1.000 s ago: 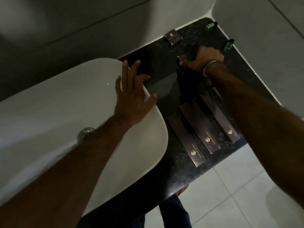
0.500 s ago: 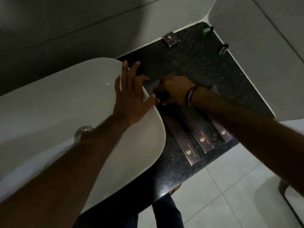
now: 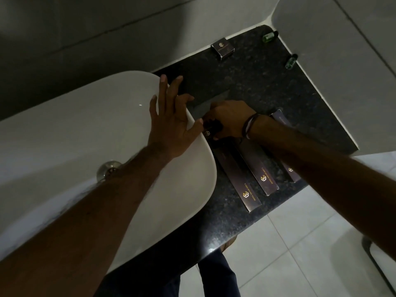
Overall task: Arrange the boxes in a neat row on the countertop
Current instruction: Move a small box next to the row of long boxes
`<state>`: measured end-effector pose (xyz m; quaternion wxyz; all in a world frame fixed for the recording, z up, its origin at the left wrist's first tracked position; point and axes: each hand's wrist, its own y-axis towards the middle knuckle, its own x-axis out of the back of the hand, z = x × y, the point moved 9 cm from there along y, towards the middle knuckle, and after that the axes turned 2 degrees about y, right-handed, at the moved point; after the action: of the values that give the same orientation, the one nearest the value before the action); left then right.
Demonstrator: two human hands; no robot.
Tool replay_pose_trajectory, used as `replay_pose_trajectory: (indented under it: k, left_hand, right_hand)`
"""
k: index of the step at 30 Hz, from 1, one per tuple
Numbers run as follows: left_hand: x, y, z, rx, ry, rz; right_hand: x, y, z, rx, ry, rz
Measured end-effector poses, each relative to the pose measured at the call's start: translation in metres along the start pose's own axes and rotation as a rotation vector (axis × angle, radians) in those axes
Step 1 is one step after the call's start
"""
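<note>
1. Granite countertop (image 3: 267, 86) is dark and dim; the right hand (image 3: 230, 120) is closed around a small dark box (image 3: 211, 127) beside the basin (image 3: 201, 159), at the far end of three long boxes (image 3: 260, 171).
2. Set down carelessly, it could knock the nearest long box askew.
3. Left hand (image 3: 171, 125) lies flat and open on the basin rim, holding nothing.
4. Another small box (image 3: 222, 48) sits by the wall, well apart.

The person's left hand (image 3: 173, 123) lies flat with its fingers spread, palm down, forearm running back toward the near left. The right hand (image 3: 229, 120) is curled, fingers closed round something small and dark, its banded wrist bent and its arm reaching in from the near right.
</note>
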<state>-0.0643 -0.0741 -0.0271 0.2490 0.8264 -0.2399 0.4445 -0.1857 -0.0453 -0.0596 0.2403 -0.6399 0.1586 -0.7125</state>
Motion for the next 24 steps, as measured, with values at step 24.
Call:
replay_pose_trajectory:
  k: [24]
  left_hand:
    - [-0.002,0.0,0.002,-0.003,-0.051,-0.019]
  right_hand:
    - [0.093,0.066,-0.149,-0.674,0.384,-0.479]
